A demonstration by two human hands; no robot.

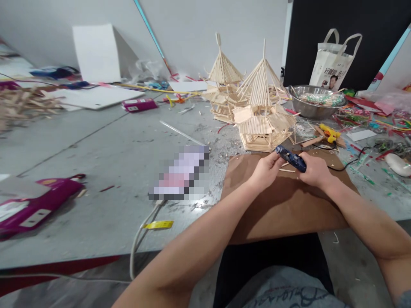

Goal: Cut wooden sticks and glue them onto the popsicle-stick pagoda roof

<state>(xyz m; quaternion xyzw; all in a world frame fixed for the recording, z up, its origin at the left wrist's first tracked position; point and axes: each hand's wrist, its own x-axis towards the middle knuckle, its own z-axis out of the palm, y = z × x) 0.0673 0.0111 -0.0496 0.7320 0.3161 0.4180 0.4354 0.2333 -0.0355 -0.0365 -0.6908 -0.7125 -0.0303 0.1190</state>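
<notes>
My right hand (pixel 316 171) is wrapped round a dark blue glue gun (pixel 290 157), whose tip points left and up. My left hand (pixel 266 169) is pinched at the gun's front end; whether it holds a small stick there I cannot make out. Both hands hover over a brown cardboard sheet (pixel 282 205) on the grey table (pixel 105 167). Just beyond the gun stands a small pavilion model (pixel 261 113) made of thin wooden sticks. A second stick model (pixel 223 83) stands behind it to the left. Loose sticks lie on the cardboard near my hands.
A yellow glue gun (pixel 329 133) and a steel bowl (pixel 316 102) lie to the right, with a white bag (pixel 335 60) behind. A blurred-out flat object (pixel 181 173) and white cable (pixel 141 239) sit left of the cardboard. Magenta packs (pixel 35 205) and a stick pile (pixel 25 102) are farther left.
</notes>
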